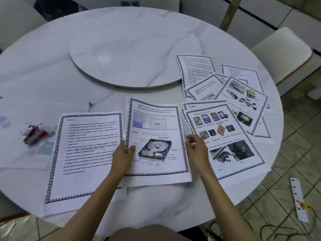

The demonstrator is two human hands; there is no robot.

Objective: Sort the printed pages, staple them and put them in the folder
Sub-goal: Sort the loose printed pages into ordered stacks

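Clear plastic, the folder (40, 129) lies flat at the left of the marble bench (121, 28) with a red stapler (34, 135) resting on it (whether any sheet is inside cannot be told). Just beside it lies a text page (83, 153). The left hand (122, 157) pinches the left edge of the hard-disk stack (156, 141), thumb on top, fingers beneath. The right hand (196, 148) hovers at that stack's right edge, fingers (190, 137) loosely curled and holding nothing. More printed pages (225, 105) fan out to the right.
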